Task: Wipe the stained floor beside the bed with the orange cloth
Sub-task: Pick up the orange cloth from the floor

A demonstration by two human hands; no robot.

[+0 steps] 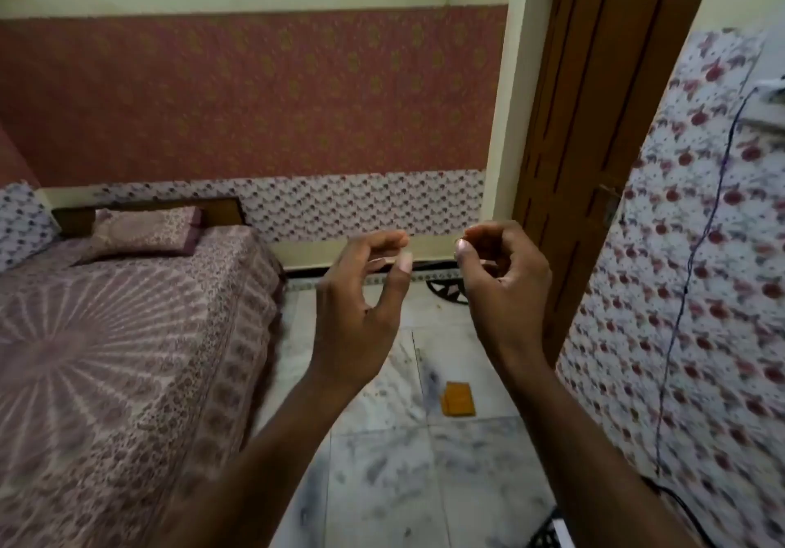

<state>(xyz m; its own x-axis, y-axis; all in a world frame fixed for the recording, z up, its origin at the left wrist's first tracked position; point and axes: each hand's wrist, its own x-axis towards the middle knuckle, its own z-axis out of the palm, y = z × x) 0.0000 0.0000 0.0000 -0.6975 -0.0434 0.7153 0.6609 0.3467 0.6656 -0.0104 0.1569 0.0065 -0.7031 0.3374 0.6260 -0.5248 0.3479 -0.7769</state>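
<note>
A small folded orange cloth [457,398] lies flat on the white marble floor [382,462], between the bed [127,335] on the left and a patterned wall on the right. Dark smudges mark the tiles around it [431,377]. Both my hands are raised in front of me, well above the cloth and not touching it. My left hand [361,305] has its fingers loosely curled and apart, holding nothing. My right hand [501,280] is curled the same way, with nothing in it.
The bed carries a purple patterned cover and a pillow [146,231]. A brown wooden door [594,144] stands behind my right hand. A dark cable [688,275] hangs down the floral wall at right. A black curved object [446,290] sits by the far skirting.
</note>
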